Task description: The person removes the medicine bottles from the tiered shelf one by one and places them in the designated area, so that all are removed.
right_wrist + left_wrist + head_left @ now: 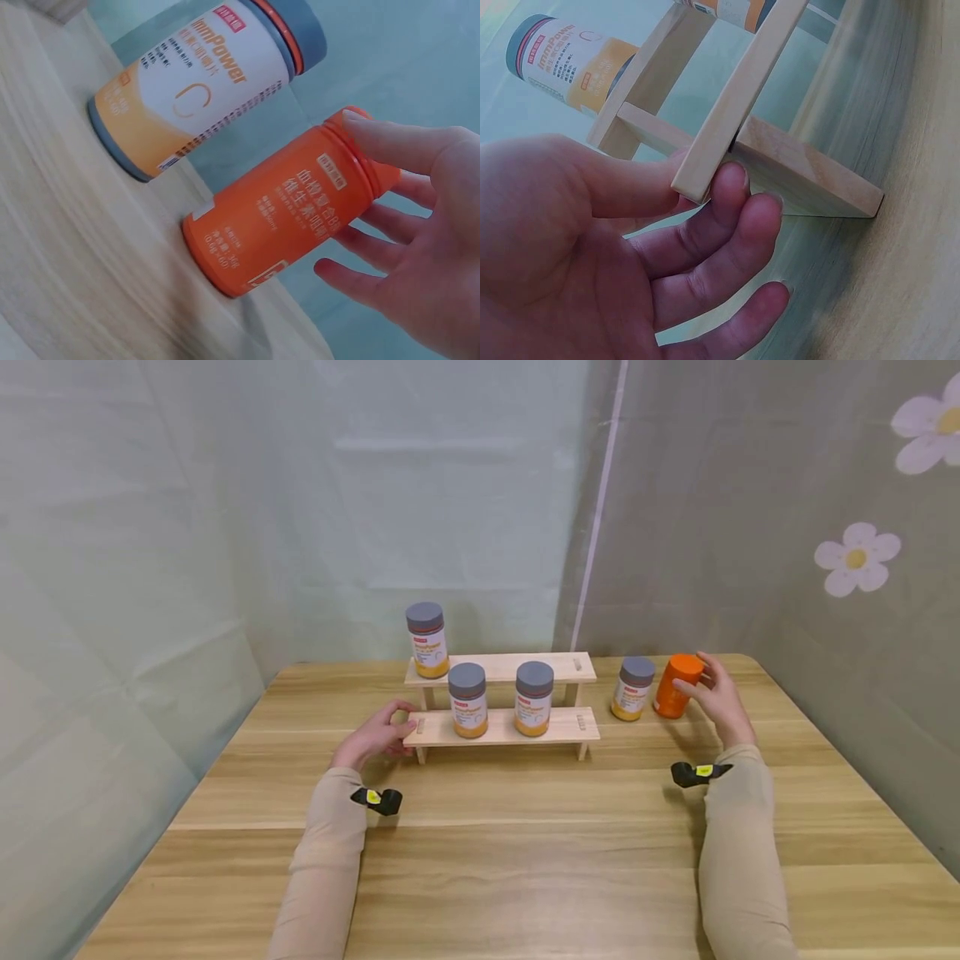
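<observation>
My left hand (379, 734) pinches the left end of the lower shelf of a two-step wooden rack (495, 727); in the left wrist view the thumb lies above the board and fingertips (761, 214) curl beneath it. At the right, my right hand (717, 697) holds an orange bottle (675, 689) near its top. The right wrist view shows the thumb on the orange cap (360, 142) and the fingers partly hidden behind the bottle. Close beside it stands a white-and-yellow bottle with a grey lid (632, 689), upright on the table.
Two matching grey-lidded bottles, one left (468, 702) and one right (534, 700), stand on the lower shelf. Another bottle (428, 643) occupies the upper shelf's left end. Behind the wooden table (525, 843) hangs a pale curtain (420, 485).
</observation>
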Demonstrator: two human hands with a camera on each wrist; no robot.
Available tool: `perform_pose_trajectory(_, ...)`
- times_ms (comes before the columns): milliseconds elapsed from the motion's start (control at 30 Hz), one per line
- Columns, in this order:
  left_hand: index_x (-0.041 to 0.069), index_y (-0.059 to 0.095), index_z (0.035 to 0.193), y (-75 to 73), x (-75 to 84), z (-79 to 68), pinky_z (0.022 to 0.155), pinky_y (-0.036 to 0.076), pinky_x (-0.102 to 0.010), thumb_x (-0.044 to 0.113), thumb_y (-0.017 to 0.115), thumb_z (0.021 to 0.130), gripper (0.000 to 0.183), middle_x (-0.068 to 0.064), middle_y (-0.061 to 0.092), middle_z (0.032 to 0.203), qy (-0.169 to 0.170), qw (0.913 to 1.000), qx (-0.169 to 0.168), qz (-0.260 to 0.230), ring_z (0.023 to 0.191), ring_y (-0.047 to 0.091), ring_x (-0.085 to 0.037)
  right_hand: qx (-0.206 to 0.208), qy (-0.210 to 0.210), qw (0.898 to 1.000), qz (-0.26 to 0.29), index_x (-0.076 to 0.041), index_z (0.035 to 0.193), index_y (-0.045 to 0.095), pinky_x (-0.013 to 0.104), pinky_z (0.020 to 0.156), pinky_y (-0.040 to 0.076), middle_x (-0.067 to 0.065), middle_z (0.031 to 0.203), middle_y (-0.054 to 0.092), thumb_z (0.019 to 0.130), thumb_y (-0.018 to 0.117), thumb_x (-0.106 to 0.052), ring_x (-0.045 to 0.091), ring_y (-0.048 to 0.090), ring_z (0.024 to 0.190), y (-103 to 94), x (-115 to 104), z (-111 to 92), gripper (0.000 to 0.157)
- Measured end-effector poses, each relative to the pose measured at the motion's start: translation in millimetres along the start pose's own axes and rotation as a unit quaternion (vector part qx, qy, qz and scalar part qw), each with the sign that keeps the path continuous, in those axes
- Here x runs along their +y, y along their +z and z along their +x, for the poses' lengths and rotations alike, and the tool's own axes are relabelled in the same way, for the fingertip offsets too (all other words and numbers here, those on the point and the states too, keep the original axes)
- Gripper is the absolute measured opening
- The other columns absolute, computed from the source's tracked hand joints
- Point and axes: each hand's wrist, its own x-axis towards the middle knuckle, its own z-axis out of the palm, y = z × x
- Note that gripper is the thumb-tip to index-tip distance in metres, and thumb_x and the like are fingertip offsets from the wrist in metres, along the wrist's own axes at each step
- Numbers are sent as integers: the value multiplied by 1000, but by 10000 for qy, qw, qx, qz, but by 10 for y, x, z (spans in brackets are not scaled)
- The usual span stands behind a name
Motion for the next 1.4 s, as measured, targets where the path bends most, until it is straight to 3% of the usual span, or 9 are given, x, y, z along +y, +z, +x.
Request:
perform_pose_trajectory(267, 5, 32, 140, 5, 8, -22, 67, 52, -32, 21, 46, 103, 43, -15, 64, 90, 25, 10000, -5, 3, 67, 63, -14, 232, 121, 9996, 114, -7, 155, 12, 58, 117, 20, 26, 158, 18, 96, 61, -28, 44, 20, 145, -27, -97, -33, 80)
perform_pose_trajectory(700, 6, 33, 140, 6, -33, 5, 66, 51, -32, 23, 46, 103, 43, -13, 65, 87, 24, 10000, -2, 45, 67, 63, -12, 785, -187, 9967, 2, -10, 152, 26, 53, 116, 27, 22, 153, 31, 96, 59, -28, 38, 30, 142, -42, -347, -94, 67)
perform_pose_trajectory(1100, 6, 33, 140, 9, -16, 2, 67, 51, -31, 22, 47, 103, 43, -14, 63, 91, 15, 10000, 2, -21, 67, 63, -13, 899, -217, 9956, 127, -14, 149, 34, 50, 113, 33, 17, 150, 37, 96, 59, -28, 34, 37, 139, -20, -457, -111, 60)
perform_pose_trajectory(1400, 4, 32, 140, -4, -12, -25, 67, 51, -32, 21, 45, 103, 43, -13, 63, 87, 73, 10000, -46, -10, 69, 64, -14, 1033, -188, 9941, 288, -13, 146, 38, 42, 111, 37, 0, 136, 49, 96, 60, -24, 26, 43, 134, 15, -510, -117, 56)
